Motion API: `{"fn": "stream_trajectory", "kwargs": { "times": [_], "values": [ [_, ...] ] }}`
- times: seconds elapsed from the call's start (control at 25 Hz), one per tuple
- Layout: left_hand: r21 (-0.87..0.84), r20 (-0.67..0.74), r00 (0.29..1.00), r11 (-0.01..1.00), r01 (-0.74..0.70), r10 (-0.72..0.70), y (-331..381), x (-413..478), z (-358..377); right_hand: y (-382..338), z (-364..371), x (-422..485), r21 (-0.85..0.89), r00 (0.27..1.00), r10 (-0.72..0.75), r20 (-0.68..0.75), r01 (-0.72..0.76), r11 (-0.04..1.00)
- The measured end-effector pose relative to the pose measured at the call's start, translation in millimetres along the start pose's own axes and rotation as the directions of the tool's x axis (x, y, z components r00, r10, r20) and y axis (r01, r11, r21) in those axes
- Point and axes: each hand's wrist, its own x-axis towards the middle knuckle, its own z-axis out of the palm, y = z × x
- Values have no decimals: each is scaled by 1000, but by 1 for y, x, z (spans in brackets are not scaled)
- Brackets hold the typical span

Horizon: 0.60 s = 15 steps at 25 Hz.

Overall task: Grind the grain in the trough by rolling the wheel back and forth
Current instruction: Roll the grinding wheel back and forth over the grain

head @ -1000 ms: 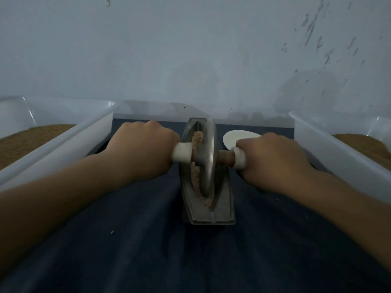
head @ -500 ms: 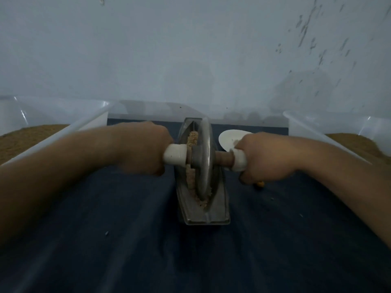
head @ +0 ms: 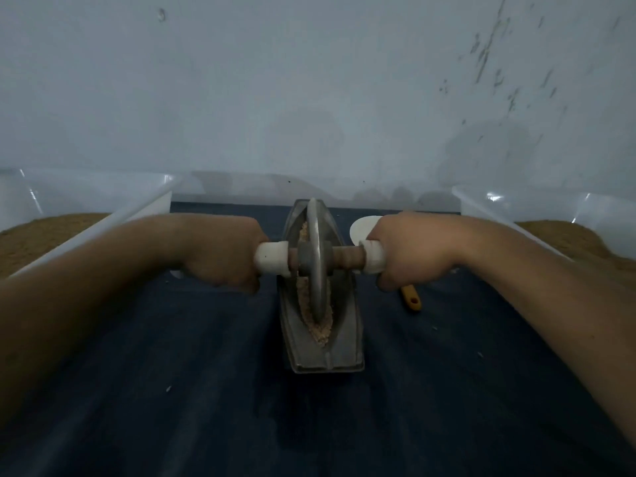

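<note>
Grinding wheel [head: 315,287]: metal disc, upright on edge in the trough [head: 346,339], near mid-length. Judged heavy, rigid, smooth, and apt to tip if loaded unevenly. Take hold at the white sleeves capping its axle [head: 347,258], not the disc.
Left hand [head: 223,256]: fingers wrapped fully round the left sleeve [head: 272,258].
Right hand [head: 409,251]: likewise round the right sleeve [head: 372,258].
Grain [head: 322,333]: loose, coarse, banked along the groove, thickest at the near end.
Trough: narrow metal boat, lengthwise at the middle of the dark cloth [head: 172,373], far tip near its far edge.
Left bin [head: 144,208], right bin [head: 499,204]: clear, at the cloth's side edges, holding brown meal.
Spatula [head: 359,230]: partly hidden by the right hand.
</note>
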Motion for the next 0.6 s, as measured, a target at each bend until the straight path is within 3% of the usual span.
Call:
{"fn": "stream_trajectory", "kwargs": {
  "times": [0.08,0.12,0.2,0.24,0.28,0.32,0.36,0.44,0.52,0.56,0.6],
  "values": [
    [23,-98,993,997,69,-67,3,2,7,-5,6,7,-38,991,24,-132,-29,999],
    [100,-284,950,982,162,-128,6,5,15,-9,13,14,-97,946,46,-322,-81,992],
    [230,-642,759,917,326,-109,16,16,37,-15,32,26,-171,765,33,-643,-186,968],
    [245,-722,687,900,361,-79,21,18,43,-17,37,27,-159,713,26,-701,-191,969],
    [240,-739,670,898,370,-79,22,18,43,-17,37,27,-154,723,23,-691,-179,972],
    [223,-706,701,908,354,-99,20,15,38,-16,34,23,-156,771,29,-636,-165,974],
    [203,-614,782,935,290,-109,15,9,32,-13,29,15,-158,838,34,-545,-143,977],
    [84,-271,957,988,129,-102,5,-6,16,-9,13,-2,-151,951,18,-309,-67,986],
    [-88,17,998,995,55,-53,-1,-18,5,-7,0,-12,-126,993,5,-119,-20,992],
    [-123,55,997,991,54,-47,-2,-18,6,-7,-2,-9,-109,996,-3,-90,-7,994],
    [-85,1,997,994,75,-75,0,-15,9,-7,-1,-4,-98,993,5,-121,-17,995]
  ]
}}
